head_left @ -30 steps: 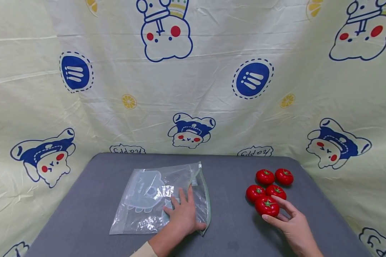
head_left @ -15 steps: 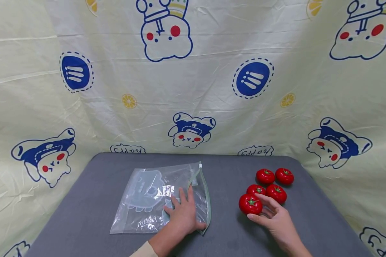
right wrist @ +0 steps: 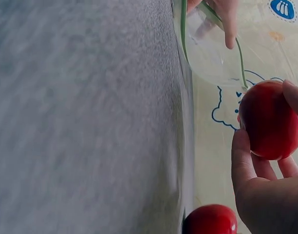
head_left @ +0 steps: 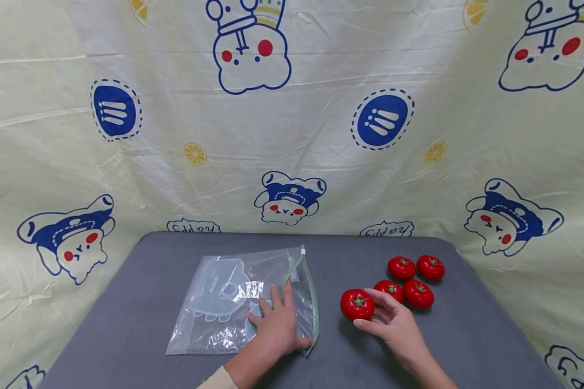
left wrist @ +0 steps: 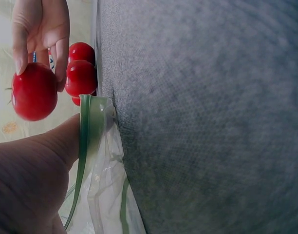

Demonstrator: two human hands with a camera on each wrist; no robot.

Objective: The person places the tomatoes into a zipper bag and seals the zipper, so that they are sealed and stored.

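Note:
A clear zip bag with a green-edged mouth and a pale printed figure lies on the grey table. My left hand is at its mouth, fingers spread and straight; in the right wrist view the mouth stands parted around some of these fingers. Between the bag and the other tomatoes, my right hand holds a red tomato above the table. Thumb and fingers grip the tomato from its sides in the right wrist view. Part of my left hand is hidden in the left wrist view by the bag's edge.
Several red tomatoes with green stems sit in a cluster on the right of the grey table. A pale curtain with blue and orange prints hangs behind and along the sides.
My right hand has carried the tomato leftward, away from the cluster and closer to the bag's mouth. My left hand and the bag have stayed put.

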